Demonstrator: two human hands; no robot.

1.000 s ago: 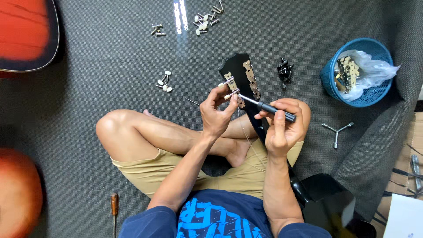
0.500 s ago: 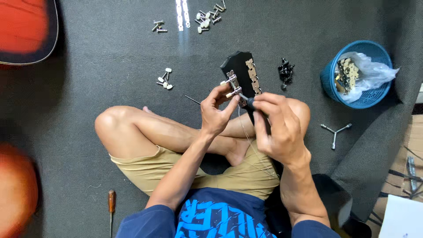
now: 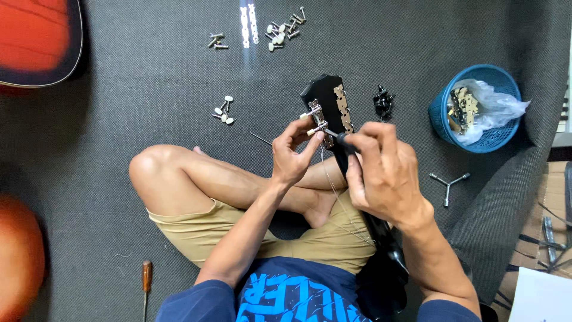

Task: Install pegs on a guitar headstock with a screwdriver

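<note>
The left hand (image 3: 293, 156) pinches a tuning peg (image 3: 314, 113) steady against the black guitar headstock (image 3: 328, 101) over the lap, while the right hand (image 3: 381, 173), fingers curled, grips a screwdriver (image 3: 333, 135) driving into it.

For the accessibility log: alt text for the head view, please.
Seated cross-legged on grey carpet, a person steadies a tuner on a black guitar headstock with the left hand while the right hand drives a screwdriver; a blue basket sits nearby.
</note>
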